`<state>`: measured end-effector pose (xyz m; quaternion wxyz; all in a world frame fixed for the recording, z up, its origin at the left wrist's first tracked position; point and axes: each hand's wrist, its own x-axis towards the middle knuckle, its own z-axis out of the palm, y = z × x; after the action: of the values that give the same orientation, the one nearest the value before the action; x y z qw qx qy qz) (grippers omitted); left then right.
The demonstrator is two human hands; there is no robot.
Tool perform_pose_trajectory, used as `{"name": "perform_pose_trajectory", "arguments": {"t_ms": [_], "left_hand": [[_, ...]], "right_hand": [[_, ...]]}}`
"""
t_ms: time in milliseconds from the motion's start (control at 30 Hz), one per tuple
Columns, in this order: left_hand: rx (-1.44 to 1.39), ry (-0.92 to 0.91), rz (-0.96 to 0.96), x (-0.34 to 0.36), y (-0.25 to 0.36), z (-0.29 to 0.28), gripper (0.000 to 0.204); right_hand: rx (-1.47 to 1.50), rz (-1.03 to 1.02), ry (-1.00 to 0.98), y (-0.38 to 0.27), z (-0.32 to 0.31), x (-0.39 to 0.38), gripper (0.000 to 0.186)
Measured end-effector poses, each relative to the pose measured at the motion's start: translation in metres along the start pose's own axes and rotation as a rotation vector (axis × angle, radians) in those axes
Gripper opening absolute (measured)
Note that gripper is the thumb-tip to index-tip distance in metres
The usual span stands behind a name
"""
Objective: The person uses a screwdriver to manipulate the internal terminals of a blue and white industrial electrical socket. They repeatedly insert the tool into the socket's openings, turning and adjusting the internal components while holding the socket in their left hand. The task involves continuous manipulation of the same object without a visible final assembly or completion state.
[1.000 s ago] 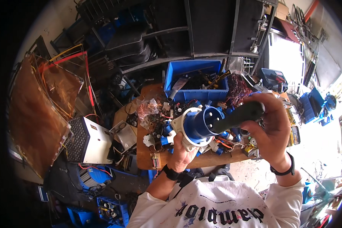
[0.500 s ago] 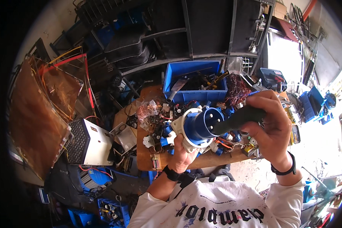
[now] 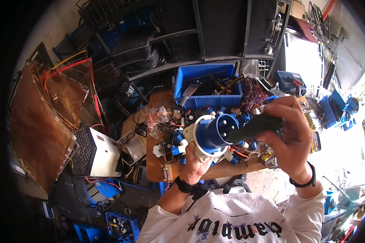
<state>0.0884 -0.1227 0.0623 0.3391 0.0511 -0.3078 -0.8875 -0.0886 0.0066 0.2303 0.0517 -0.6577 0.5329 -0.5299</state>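
A blue industrial plug with a white flange (image 3: 209,139) is in my left hand (image 3: 194,165), whose fingers grip it from below, partly hidden behind it. The plug's open end faces up and to the right and shows metal pins. My right hand (image 3: 288,137) is closed round a dark green-black handled tool (image 3: 261,128), whose far end reaches into or against the right side of the blue sleeve; its tip is hidden. Beneath both hands lies a wooden table (image 3: 207,175) crowded with blue-and-white fittings (image 3: 176,149), wires and small parts.
A blue crate of tools (image 3: 205,101) sits at the table's back. A white-and-black box (image 3: 101,152) and brown sheets (image 3: 40,121) stand left. A dark metal rack (image 3: 219,28) is behind. Blue bins (image 3: 332,111) are at the right, more crates (image 3: 121,227) below.
My right hand has shifted and turned very slightly round the dark tool, its fingertips a little lower. My left hand and the plug are practically unmoved.
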Motion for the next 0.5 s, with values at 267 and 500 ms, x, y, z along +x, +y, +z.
{"name": "perform_pose_trajectory", "arguments": {"t_ms": [267,500], "left_hand": [[-0.061,-0.071,-0.024,0.000,0.005,0.001,0.095],[-0.041,-0.057,0.011,0.000,0.006,0.002,0.093]], "right_hand": [[0.324,-0.014,-0.027,-0.005,0.010,0.008,0.068],[-0.023,-0.004,-0.032,-0.003,0.003,0.002,0.075]]}}
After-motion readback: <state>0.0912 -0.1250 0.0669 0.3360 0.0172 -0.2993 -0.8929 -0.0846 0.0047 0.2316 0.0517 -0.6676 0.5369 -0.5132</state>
